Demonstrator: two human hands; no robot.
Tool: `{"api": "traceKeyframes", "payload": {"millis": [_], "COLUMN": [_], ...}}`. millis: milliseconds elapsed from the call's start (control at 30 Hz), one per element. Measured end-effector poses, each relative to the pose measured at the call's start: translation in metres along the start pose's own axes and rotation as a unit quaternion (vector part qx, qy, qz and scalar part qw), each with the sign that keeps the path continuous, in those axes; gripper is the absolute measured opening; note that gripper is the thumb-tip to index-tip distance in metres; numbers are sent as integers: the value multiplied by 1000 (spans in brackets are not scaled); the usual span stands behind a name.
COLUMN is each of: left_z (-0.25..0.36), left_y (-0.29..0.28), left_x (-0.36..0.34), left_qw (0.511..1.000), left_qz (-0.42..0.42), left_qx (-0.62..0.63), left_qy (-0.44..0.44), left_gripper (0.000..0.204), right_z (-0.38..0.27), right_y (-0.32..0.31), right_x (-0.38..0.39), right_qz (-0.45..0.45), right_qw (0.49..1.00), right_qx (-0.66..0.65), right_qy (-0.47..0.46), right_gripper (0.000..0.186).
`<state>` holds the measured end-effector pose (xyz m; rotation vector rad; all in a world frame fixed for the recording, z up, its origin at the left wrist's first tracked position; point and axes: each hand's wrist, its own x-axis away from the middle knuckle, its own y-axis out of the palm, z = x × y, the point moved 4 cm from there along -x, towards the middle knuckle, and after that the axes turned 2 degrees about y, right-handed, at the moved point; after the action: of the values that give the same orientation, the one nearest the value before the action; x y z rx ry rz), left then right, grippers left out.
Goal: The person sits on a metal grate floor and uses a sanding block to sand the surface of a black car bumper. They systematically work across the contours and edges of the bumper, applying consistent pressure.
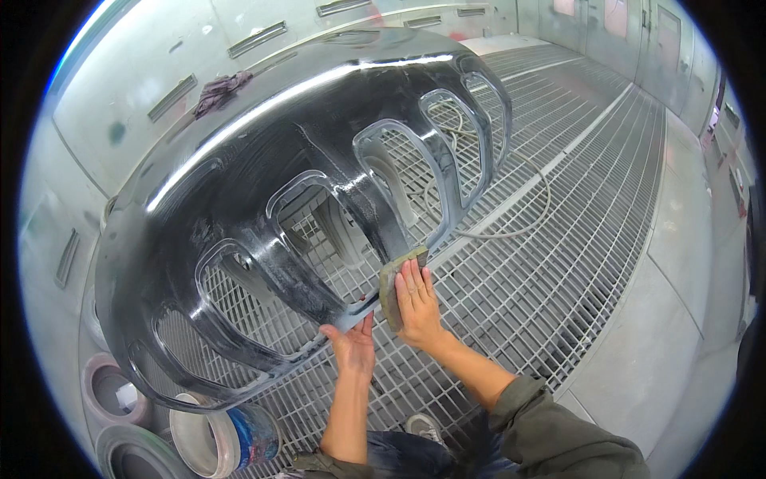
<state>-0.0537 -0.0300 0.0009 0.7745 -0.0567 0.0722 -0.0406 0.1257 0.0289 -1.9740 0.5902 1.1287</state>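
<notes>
Pale walls with at least six dark slotted vents surround a metal-grating floor in the head view. One large, glossy black curved panel, streaked with whitish residue, stands tilted over the grating and fills the left and centre; at least six openings run along it. Two bare hands are at its lower rim: the left hand grips the edge, thumb on the near side and fingers partly hidden behind, while the right hand, fingers extended, presses one grey-and-yellowish pad against the rim just to the right. One purplish cloth lies at the panel's upper edge, and one pale hose loops across the grating. At lower left are three buckets: one pinkish, one grey-green and one white. Around the white one runs a blue label, its print too small to make out. One shoe shows below the hands.
</notes>
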Motion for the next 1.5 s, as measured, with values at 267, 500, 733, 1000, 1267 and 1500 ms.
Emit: {"api": "traceKeyframes", "payload": {"millis": [267,500,733,1000,1267,1500], "left_z": [3,2,5,17,16,16], "left_y": [-10,-14,-3,13,8,20], "left_x": [4,1,4,15,6,11], "left_qw": [1000,1000,1000,998,999,999], "left_qz": [-2,-4,5,15,-17,-2], "left_qx": [10,0,-1,-45,-44,-32], "left_qy": [-18,4,1,39,26,34], "left_gripper": [104,108,103,113,116,117], "right_z": [-32,-23,-16,-31,-21,-24], "right_y": [-9,-4,1,-10,15,0], "right_x": [-75,-23,-33,-72,11,-53], "right_qz": [77,64,67,62,76,117], "right_qw": [992,991,993,988,987,980], "right_qx": [-83,-102,-88,-136,-98,-127], "right_qy": [49,60,36,45,104,96], "right_gripper": [67,62,67,69,64,65]}}
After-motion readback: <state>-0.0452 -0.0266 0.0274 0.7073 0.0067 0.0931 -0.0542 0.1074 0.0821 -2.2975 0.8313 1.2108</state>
